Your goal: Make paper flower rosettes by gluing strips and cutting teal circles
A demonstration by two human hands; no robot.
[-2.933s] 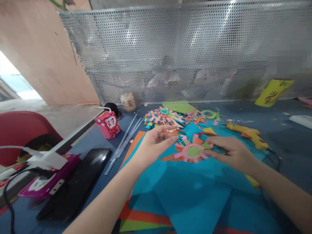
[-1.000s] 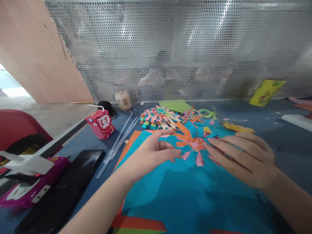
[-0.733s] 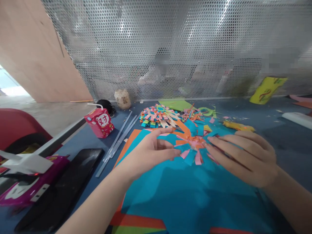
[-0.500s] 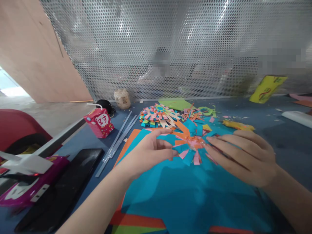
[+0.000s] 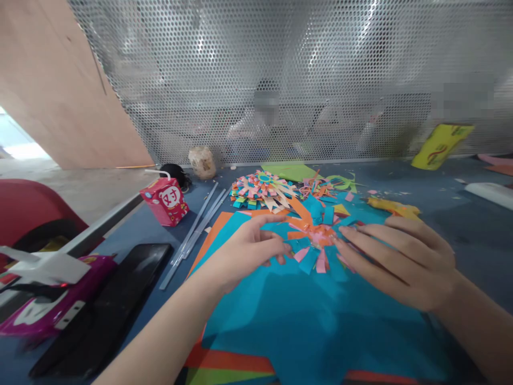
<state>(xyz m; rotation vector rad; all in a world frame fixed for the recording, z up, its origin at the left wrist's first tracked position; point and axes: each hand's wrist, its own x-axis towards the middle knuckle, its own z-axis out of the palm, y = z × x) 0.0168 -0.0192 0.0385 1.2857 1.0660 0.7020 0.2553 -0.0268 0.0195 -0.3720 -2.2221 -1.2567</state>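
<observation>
A fringed paper flower (image 5: 315, 239) of orange, pink and blue strips lies on a big blue paper sheet (image 5: 316, 326) in the middle of the table. My left hand (image 5: 244, 251) rests at its left side, fingers curled, fingertips touching the strips. My right hand (image 5: 396, 262) lies on its right side with fingers stretched out flat, pressing the flower's edge. A second, finished multicoloured paper flower (image 5: 260, 190) sits farther back.
A red drink carton (image 5: 166, 199) with a straw stands at the left, beside grey plastic strips (image 5: 196, 232). A black phone (image 5: 108, 307) and a magenta device (image 5: 48, 310) lie near left. A yellow glue gun (image 5: 395, 207) is behind my right hand. Perforated metal screen (image 5: 280, 80) closes the back.
The flower, earlier face up with a green centre, now shows blue and orange strips. My right hand has spread flat on it; in the last second both hands barely moved.
</observation>
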